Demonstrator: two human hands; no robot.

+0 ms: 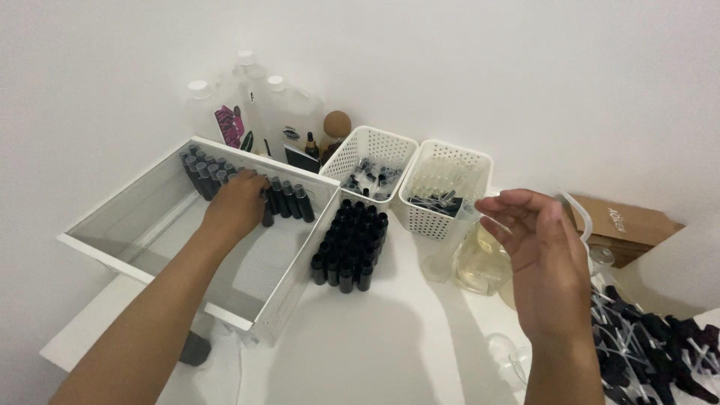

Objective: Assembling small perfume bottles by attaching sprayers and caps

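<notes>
Two hands are working: the left hand (238, 201) is closing its fingers on a dark bottle (267, 212) inside the white tray (289, 289). The right hand (541, 259) is hovering with fingers spread, holding nothing, near the glass jar (480, 264).

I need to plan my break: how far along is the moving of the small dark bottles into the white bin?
Done: a row of capped bottles stands along the far wall of the white bin. In hand: the left hand rests on that row, seemingly setting a bottle there; the right hand hovers open and empty. Left: a block of black bottles waits on the table beside the bin, and most of the bin floor is bare.
</notes>
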